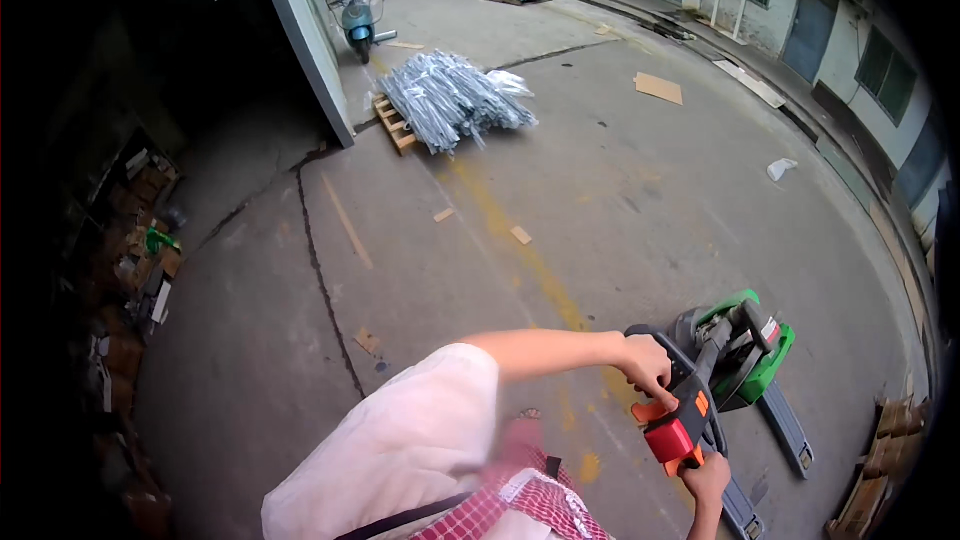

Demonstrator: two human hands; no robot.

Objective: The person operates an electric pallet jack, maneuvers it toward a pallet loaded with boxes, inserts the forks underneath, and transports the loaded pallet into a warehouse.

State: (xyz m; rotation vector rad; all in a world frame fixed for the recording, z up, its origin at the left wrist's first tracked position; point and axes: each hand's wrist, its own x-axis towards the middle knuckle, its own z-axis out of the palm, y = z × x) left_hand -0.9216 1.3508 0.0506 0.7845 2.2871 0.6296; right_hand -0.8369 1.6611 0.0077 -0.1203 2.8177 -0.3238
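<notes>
A green and black electric pallet truck (768, 368) stands at the lower right, its two grey forks (787, 428) lying low over the ground. Its control handle (690, 405) tilts toward me and carries a red block and orange levers. My left hand (648, 365) is closed round the handle's left side, thumb near an orange lever. On the opposite side my right hand (708, 477) grips the handle beside another orange lever; some of its fingers are hidden. My left arm reaches across in front of my body.
Long grey wrapped bundles (450, 98) lie on a wooden pallet (396, 127) ahead. Behind it stands a blue scooter (358, 18), beside a door edge (305, 40). Cardboard (658, 89) lies on the concrete. Stacked boxes (890, 455) stand at the right, with clutter (150, 250) in the dark left.
</notes>
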